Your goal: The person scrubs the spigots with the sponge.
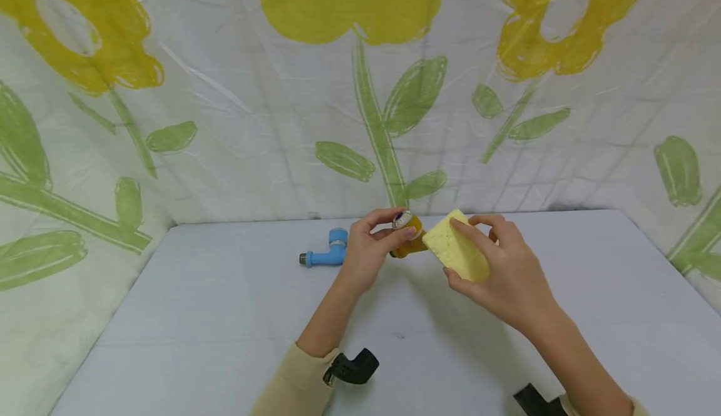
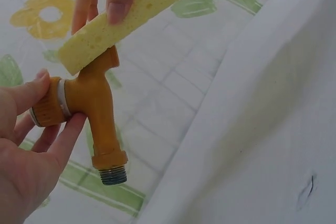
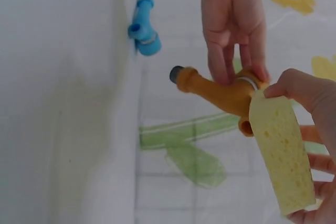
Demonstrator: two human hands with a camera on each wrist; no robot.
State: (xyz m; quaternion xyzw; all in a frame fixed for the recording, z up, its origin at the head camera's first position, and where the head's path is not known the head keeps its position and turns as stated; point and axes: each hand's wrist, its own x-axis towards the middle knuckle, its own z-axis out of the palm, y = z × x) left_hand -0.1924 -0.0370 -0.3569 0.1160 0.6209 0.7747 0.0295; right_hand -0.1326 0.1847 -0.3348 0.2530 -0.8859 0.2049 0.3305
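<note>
An orange faucet [image 2: 97,98] with a threaded metal end is held up above the table by my left hand [image 1: 366,250]. The fingers and thumb grip its round knob [image 2: 50,102], which has a pale ring at its base. My right hand [image 1: 507,272] pinches a yellow sponge [image 1: 459,247] between thumb and fingers. In the left wrist view the sponge lies against the faucet's body near the spout. The right wrist view shows the sponge's edge beside the knob, with the spout opening [image 3: 245,126] just below.
A blue faucet [image 1: 329,250] lies on the white table [image 1: 225,316] behind and left of my left hand. Behind the table's back edge hangs a white sheet [image 1: 225,122] with painted yellow flowers and green leaves. Black mounts [image 1: 355,367] sit on both wrists.
</note>
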